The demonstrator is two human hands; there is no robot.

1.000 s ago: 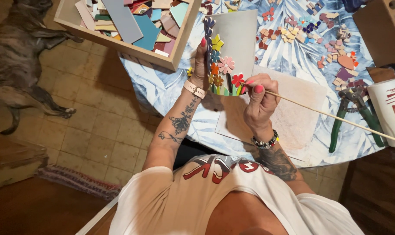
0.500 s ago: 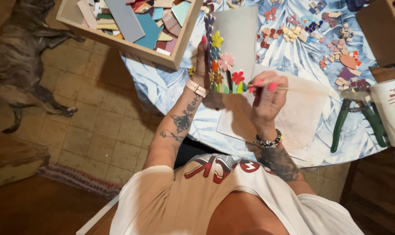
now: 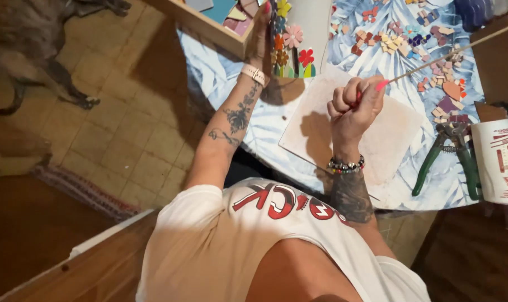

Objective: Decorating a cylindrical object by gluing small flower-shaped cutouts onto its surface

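My right hand [image 3: 356, 103] is closed around a thin wooden stick [image 3: 444, 56] that points up and to the right across the table. It hovers over a pale square board [image 3: 394, 134]. My left hand [image 3: 259, 39] holds the left edge of an upright white panel [image 3: 313, 25] decorated with coloured mosaic flowers [image 3: 292, 47]. The panel stands on the blue patterned tablecloth [image 3: 226, 84]; its top is out of frame.
Several loose mosaic pieces [image 3: 410, 42] lie on the cloth. Green-handled nippers [image 3: 447, 159] and a white bottle [image 3: 497, 162] sit at the right, a brown box [image 3: 497, 56] behind them. A wooden tray [image 3: 209, 22] of tiles stands at the back left. A dog [image 3: 36, 50] lies on the tiled floor.
My right hand has drawn back from the flower panel toward me, the stick now angled up to the right. The view has shifted closer to the table; my left hand still holds the panel.
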